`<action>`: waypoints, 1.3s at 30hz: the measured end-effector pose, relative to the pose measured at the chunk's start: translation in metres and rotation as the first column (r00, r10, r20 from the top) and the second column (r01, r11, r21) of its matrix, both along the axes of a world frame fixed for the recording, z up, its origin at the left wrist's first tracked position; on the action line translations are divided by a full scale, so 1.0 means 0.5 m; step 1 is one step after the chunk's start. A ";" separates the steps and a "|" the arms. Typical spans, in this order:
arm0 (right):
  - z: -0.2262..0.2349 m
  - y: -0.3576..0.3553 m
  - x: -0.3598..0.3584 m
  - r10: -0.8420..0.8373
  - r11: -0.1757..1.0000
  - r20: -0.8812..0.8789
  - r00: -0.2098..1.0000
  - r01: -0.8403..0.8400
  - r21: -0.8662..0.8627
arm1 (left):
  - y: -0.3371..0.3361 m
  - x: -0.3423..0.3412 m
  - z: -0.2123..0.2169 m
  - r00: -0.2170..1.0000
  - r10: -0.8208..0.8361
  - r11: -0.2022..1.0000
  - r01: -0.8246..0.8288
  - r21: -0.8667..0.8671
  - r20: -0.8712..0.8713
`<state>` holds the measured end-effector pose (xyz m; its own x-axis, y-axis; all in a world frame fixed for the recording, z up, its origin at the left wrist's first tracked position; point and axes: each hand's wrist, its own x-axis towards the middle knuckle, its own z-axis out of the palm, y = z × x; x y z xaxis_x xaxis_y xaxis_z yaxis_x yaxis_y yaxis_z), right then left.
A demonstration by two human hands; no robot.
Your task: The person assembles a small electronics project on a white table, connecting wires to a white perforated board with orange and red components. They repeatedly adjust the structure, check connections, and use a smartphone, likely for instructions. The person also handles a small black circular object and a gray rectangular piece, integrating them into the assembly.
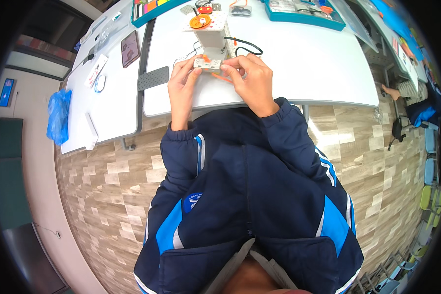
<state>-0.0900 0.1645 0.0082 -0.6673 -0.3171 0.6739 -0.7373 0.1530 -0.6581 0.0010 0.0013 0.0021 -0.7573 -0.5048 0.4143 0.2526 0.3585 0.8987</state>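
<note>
Lt-grey sensor-like module (pixel 208 66) w/ an orange connector piece (pixel 206 58) on top: held up at the main counter's (pixel 308 68) near edge, L of its middle, btwn both hands. L hand (pixel 183 81): narrow pinch, thumb + fingers on the module's L end. R hand (pixel 254 81): thumb + index finger close on its R end, other fingers curled. Orange strip (pixel 222 78) sticks out just below, nr the R fingertips; can't tell if it's attached.

Right behind the module: white building-kit tower (pixel 212 39), upright, w/ an orange wheel (pixel 200 21) on its perforated top. Blk cable (pixel 250 44) loops out on its R side. Dk grey perforated plate (pixel 153 78) lies at the counter's L edge, nr the L hand.

Far edge of same counter: teal tray (pixel 306 23) of parts toward the R corner, small clear box (pixel 241 10) nr the middle, 2nd teal tray (pixel 147 19) w/ coloured compartments at the far L corner.

L side counter (pixel 81 120): phone (pixel 130 49) by its R edge, coiled cable (pixel 99 84) nr the middle, long white box (pixel 90 131) at the near edge, blue plastic bag (pixel 59 117) hanging off the L edge. Wood-pattern floor (pixel 117 191) below.
</note>
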 end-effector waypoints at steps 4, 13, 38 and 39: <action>0.008 0.008 0.000 0.098 0.992 0.023 0.995 -0.096 -0.087 | -0.001 0.001 -0.003 1.000 -0.021 0.999 0.021 0.033 -0.005; 0.025 0.032 -0.014 0.096 0.995 -0.167 0.981 -0.090 0.046 | 0.001 0.000 -0.002 0.999 -0.043 0.997 0.044 0.057 -0.018; 0.040 0.053 -0.007 -0.007 1.000 -0.228 0.974 0.007 0.002 | 0.014 -0.001 -0.011 0.995 0.039 0.995 -0.047 -0.083 -0.088; 0.039 0.065 -0.007 -0.109 0.993 -0.227 0.968 0.096 -0.070 | 0.016 0.002 -0.009 0.997 0.040 0.989 -0.048 -0.140 -0.062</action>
